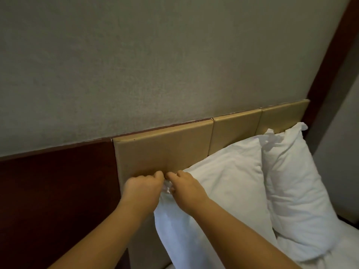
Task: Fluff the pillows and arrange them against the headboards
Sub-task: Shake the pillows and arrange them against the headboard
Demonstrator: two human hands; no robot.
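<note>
Pinching the upper corner of the near pillow [223,183] between them, the left hand [142,188] and right hand [186,189] seem to tug its case taut so it stands neat against the tan headboard [165,150], beside the second pillow [291,183] already propped there.

Both bare forearms reach forward; left hand [142,188] and right hand [186,188] meet, fingers curled, pinching one pillow [223,181] by its corner.
</note>
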